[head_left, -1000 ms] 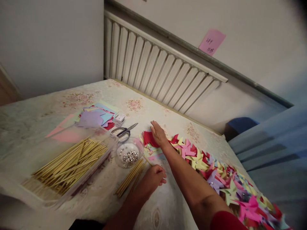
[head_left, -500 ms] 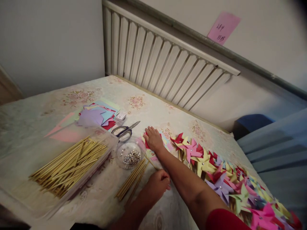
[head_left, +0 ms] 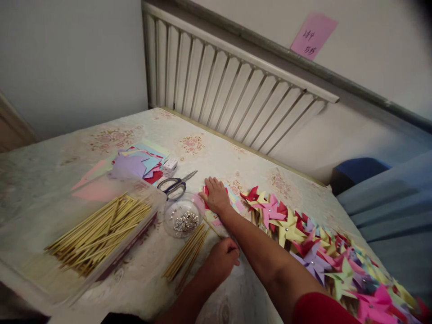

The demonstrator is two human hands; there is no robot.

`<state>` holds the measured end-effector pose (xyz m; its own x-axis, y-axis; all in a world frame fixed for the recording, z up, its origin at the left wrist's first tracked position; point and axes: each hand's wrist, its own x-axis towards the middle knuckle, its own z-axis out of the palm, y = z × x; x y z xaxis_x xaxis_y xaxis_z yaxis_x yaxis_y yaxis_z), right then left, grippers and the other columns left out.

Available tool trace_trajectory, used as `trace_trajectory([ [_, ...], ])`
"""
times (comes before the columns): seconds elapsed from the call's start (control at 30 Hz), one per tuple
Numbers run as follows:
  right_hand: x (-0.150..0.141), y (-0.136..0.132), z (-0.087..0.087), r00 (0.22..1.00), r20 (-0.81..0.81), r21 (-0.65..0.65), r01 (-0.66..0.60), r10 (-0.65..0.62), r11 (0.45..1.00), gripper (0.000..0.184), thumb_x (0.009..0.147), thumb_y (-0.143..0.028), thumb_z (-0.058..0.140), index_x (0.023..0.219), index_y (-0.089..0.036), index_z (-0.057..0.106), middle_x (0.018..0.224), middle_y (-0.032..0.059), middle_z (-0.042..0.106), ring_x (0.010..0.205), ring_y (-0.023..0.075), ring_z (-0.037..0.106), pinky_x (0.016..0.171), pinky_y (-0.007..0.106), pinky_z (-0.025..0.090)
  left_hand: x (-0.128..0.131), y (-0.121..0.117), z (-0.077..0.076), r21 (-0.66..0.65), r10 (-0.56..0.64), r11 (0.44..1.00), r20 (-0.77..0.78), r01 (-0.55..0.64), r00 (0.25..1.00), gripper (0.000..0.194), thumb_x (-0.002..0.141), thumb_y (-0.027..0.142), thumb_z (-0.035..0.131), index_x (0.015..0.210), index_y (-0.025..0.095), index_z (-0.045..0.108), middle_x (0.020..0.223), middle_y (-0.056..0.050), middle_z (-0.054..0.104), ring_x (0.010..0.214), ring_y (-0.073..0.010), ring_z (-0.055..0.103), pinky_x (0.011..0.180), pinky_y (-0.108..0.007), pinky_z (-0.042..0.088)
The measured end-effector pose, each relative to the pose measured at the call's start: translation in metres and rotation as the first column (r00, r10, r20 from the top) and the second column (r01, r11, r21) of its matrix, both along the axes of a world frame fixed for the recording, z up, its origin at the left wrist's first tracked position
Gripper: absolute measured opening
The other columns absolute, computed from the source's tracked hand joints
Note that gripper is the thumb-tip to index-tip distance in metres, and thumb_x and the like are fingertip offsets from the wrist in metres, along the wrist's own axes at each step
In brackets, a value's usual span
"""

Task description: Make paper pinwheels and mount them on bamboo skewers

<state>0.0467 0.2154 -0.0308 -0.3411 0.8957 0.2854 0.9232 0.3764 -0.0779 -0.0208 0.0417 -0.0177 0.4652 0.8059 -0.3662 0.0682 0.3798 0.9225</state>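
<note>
My right hand (head_left: 216, 196) lies flat, fingers stretched out, on a small stack of coloured paper pieces (head_left: 232, 198). Nearer to me, my left hand (head_left: 221, 261) is closed with its fingers curled; what it holds, if anything, is hidden. A single thin wooden stick (head_left: 213, 227) runs from beside the papers towards that hand; I cannot tell whether they touch. Left of it lies a small bundle of wooden sticks (head_left: 187, 256). A round clear dish (head_left: 168, 227) of shiny metal fasteners sits just beyond the bundle.
Many finished paper pinwheels (head_left: 313, 261) line the right side. On the left stands a clear plastic box (head_left: 77, 292) with many wooden sticks (head_left: 101, 234). Scissors (head_left: 177, 185), a small white box (head_left: 169, 166) and loose coloured paper (head_left: 128, 165) lie farther back. A radiator (head_left: 229, 85) borders the table.
My right thumb has moved out slightly to the left over the papers. My left hand stays closed in nearly the same place. The view has shifted a little.
</note>
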Motion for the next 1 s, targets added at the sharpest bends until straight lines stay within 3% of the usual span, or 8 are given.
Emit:
trace_trajectory([
  [0.3, 0.000, -0.005, 0.003, 0.999, -0.040, 0.072, 0.013, -0.010, 0.997, 0.065, 0.095, -0.051, 0.044, 0.145, -0.009, 0.037, 0.152, 0.0195, 0.035, 0.143, 0.0309, 0.026, 0.116, 0.051, 0.018, -0.003, 0.002, 0.005, -0.012, -0.004, 1.000, 0.022, 0.004, 1.000, 0.005, 0.076, 0.023, 0.052, 0.078, 0.018, 0.053, 0.080, -0.005, 0.065, 0.070, -0.0188, 0.062, 0.064, -0.030, 0.042],
  [0.6, 0.000, -0.008, 0.002, 0.998, -0.063, 0.102, 0.019, -0.012, 0.995, 0.059, 0.096, -0.045, 0.046, 0.142, -0.008, 0.041, 0.150, 0.0191, 0.039, 0.142, 0.0299, 0.028, 0.116, 0.050, 0.019, -0.005, 0.001, 0.008, -0.007, 0.009, 1.000, 0.055, -0.008, 0.998, 0.005, 0.076, 0.024, 0.051, 0.077, 0.019, 0.052, 0.080, -0.004, 0.065, 0.075, -0.0195, 0.064, 0.067, -0.031, 0.043],
  [0.83, 0.003, -0.010, -0.004, 0.985, -0.172, 0.182, 0.036, -0.004, 0.983, 0.042, 0.098, -0.029, 0.040, 0.135, -0.010, 0.048, 0.140, 0.0174, 0.050, 0.132, 0.0249, 0.041, 0.111, 0.044, 0.031, -0.005, 0.002, 0.008, 0.004, 0.017, 1.000, 0.051, -0.018, 0.999, 0.005, 0.076, 0.025, 0.052, 0.074, 0.020, 0.052, 0.075, -0.003, 0.063, 0.073, -0.0192, 0.063, 0.064, -0.029, 0.042],
  [1.0, 0.004, -0.010, -0.007, 0.976, -0.214, 0.269, 0.085, -0.027, 0.959, 0.030, 0.093, -0.015, 0.040, 0.115, -0.013, 0.060, 0.119, 0.0163, 0.059, 0.114, 0.0252, 0.048, 0.101, 0.043, 0.037, -0.007, 0.001, 0.010, 0.023, 0.017, 1.000, 0.063, -0.019, 0.998, 0.008, 0.076, 0.027, 0.052, 0.074, 0.020, 0.052, 0.077, -0.004, 0.063, 0.074, -0.0208, 0.063, 0.066, -0.031, 0.042],
])
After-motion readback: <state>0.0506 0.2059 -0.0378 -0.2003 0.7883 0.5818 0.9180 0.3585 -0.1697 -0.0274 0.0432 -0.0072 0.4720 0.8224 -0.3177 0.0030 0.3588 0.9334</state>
